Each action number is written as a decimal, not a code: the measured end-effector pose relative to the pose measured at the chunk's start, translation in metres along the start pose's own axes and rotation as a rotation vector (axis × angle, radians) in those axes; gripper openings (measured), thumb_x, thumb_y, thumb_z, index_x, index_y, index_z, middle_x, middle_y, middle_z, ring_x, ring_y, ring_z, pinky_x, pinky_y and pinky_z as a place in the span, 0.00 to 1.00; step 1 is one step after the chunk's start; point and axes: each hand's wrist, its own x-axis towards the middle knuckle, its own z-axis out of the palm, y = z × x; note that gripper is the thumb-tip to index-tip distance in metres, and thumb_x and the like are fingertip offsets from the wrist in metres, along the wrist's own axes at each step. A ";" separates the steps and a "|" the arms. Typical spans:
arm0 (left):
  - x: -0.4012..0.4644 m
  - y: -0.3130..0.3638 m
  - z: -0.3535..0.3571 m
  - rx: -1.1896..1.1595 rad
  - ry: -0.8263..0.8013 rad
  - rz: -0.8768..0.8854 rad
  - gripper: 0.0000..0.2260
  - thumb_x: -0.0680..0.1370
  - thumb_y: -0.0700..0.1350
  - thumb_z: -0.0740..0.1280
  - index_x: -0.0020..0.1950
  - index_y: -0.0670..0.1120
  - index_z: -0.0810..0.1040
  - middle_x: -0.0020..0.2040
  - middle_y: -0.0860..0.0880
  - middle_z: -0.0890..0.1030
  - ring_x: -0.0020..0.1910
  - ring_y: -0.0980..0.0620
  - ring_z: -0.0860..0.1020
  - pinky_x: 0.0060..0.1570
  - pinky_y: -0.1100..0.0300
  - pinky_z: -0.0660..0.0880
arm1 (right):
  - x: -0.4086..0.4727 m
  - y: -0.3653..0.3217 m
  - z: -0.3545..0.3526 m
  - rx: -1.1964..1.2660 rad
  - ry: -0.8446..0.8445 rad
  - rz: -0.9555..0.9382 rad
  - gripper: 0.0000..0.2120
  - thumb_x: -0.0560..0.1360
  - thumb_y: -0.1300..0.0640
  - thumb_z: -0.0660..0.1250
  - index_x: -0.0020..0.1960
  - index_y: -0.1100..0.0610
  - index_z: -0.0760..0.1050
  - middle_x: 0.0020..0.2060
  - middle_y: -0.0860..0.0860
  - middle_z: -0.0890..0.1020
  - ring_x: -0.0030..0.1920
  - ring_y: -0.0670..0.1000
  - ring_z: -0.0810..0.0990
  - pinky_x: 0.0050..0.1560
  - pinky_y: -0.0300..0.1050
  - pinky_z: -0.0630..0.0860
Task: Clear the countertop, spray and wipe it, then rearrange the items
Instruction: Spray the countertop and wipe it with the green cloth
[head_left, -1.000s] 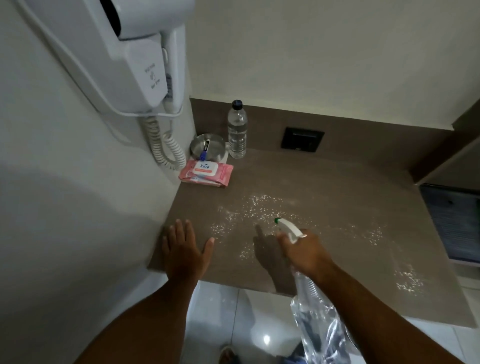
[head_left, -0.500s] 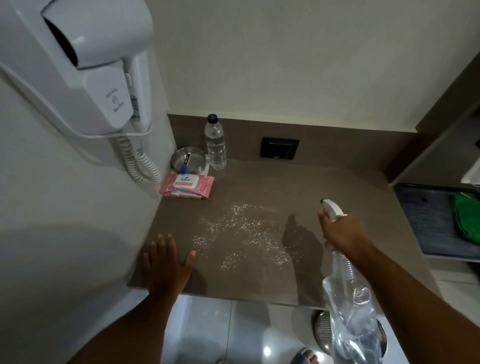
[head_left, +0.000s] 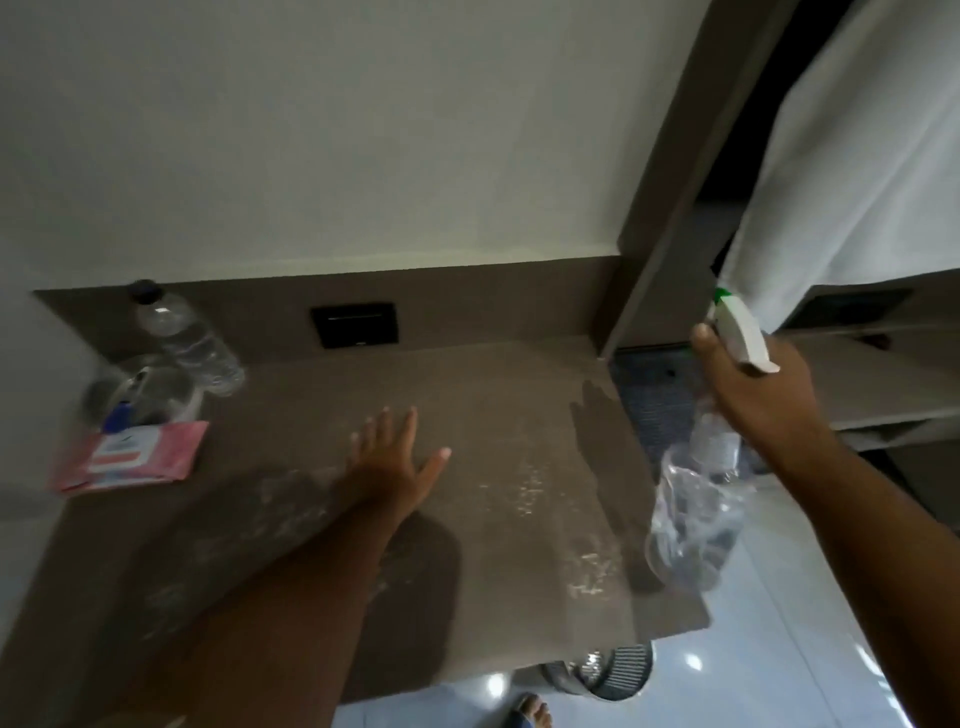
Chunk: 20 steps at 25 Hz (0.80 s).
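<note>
Two bottles appear: one clear water bottle (head_left: 182, 332) at the far left of the countertop (head_left: 498, 415), one spray bottle (head_left: 701, 499) off its right edge. Also counted: one pink wipes pack (head_left: 135, 457) at left, one metal dish (head_left: 140, 389) behind it, one black wall plate (head_left: 356, 325) at the far side, two hands.

- Countertop (head_left: 498, 395): brown, matte, speckled with pale spray droplets across its middle and right.
- Spray bottle (head_left: 696, 509): clear, white trigger head, hanging past the right edge.
- Water bottle (head_left: 187, 338), metal dish (head_left: 150, 389) and pink wipes pack (head_left: 135, 457): clustered at back left.
</note>
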 end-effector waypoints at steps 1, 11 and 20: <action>0.020 0.031 0.007 0.011 -0.026 0.067 0.37 0.76 0.71 0.52 0.80 0.55 0.50 0.81 0.44 0.51 0.79 0.43 0.50 0.75 0.45 0.45 | 0.010 0.011 -0.007 0.025 0.042 -0.033 0.21 0.76 0.38 0.62 0.41 0.56 0.75 0.35 0.54 0.81 0.38 0.56 0.82 0.39 0.48 0.79; 0.112 0.148 0.073 0.180 -0.030 0.172 0.38 0.72 0.75 0.41 0.79 0.59 0.47 0.81 0.45 0.47 0.79 0.43 0.46 0.75 0.45 0.42 | 0.107 0.080 0.018 0.354 0.153 -0.078 0.07 0.77 0.41 0.65 0.51 0.43 0.76 0.38 0.52 0.80 0.37 0.46 0.78 0.36 0.46 0.77; 0.112 0.150 0.072 0.198 0.021 0.175 0.37 0.73 0.75 0.43 0.79 0.60 0.51 0.81 0.44 0.50 0.79 0.43 0.49 0.76 0.45 0.46 | 0.143 0.113 0.033 0.219 0.117 -0.048 0.22 0.75 0.42 0.68 0.63 0.51 0.69 0.42 0.40 0.77 0.41 0.39 0.76 0.41 0.36 0.74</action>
